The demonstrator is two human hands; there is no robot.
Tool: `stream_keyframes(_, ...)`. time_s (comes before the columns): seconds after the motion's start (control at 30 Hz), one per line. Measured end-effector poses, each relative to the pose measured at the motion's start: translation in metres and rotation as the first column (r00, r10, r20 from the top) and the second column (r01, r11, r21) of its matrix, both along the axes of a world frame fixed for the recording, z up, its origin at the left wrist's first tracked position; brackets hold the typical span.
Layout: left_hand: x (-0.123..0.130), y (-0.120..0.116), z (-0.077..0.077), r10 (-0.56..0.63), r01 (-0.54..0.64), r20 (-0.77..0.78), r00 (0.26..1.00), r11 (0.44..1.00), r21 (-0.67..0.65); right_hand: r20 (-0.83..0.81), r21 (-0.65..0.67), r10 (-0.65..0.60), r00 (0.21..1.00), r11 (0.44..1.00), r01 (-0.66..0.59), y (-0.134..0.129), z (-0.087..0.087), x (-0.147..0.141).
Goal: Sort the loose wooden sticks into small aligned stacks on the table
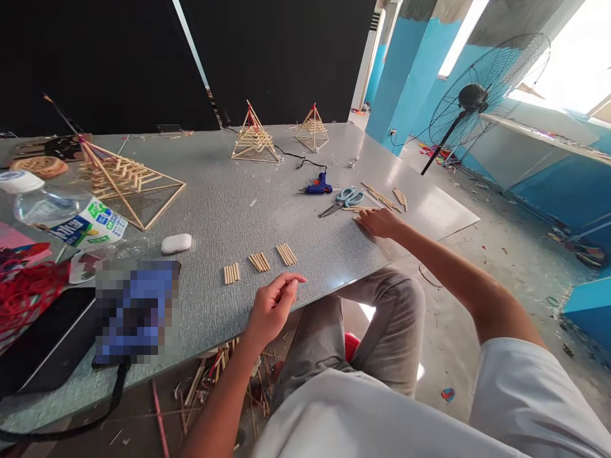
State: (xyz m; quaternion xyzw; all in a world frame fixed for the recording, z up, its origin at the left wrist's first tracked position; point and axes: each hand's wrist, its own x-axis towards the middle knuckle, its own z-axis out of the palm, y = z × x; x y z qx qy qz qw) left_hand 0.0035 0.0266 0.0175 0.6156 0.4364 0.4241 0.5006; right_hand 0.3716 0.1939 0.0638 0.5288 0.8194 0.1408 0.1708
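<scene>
My left hand (pixel 272 308) is raised just above the table's near edge, its fingers curled and thumb close to the index finger, with nothing visible in it. Beside it lie three small groups of short wooden sticks: one on the left (pixel 231 273), one in the middle (pixel 259 262) and one on the right (pixel 286 254). My right hand (pixel 379 222) rests low on the table at the right, fingers bent together; what is under its fingertips is hidden. Touching distance away are longer wooden sticks (pixel 382 196) and blue-handled scissors (pixel 346 198). Behind them lies a blue glue gun (pixel 319 184).
Stick pyramids stand at the left (pixel 128 175), back middle (pixel 252 137) and back right (pixel 313 129). A plastic bottle (pixel 71 213), white earbud case (pixel 176 243), black phone-like device (pixel 48 340) and red string (pixel 28 286) occupy the left. A fan (pixel 472 98) stands beyond.
</scene>
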Motion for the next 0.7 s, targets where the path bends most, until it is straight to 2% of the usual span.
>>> stream_keyframes(0.27, 0.000, 0.000, -0.001, 0.017, -0.017, 0.008, 1.000, 1.000, 0.020, -0.058, 0.000, 0.011, 0.998, 1.000, -0.011, -0.007, -0.004, -0.010)
stream_keyframes(0.57, 0.000, 0.000, 0.002, 0.026, -0.027, 0.021, 0.999, 1.000, 0.014, -0.091, -0.013, -0.067, 0.994, 0.998, 0.066, -0.013, 0.004, -0.008)
stream_keyframes(0.7, 0.000, -0.001, 0.005, 0.026, -0.026, 0.017, 1.000, 1.000, 0.008, -0.106, -0.006, -0.100, 0.989, 0.995, 0.100, -0.019, 0.015, -0.012)
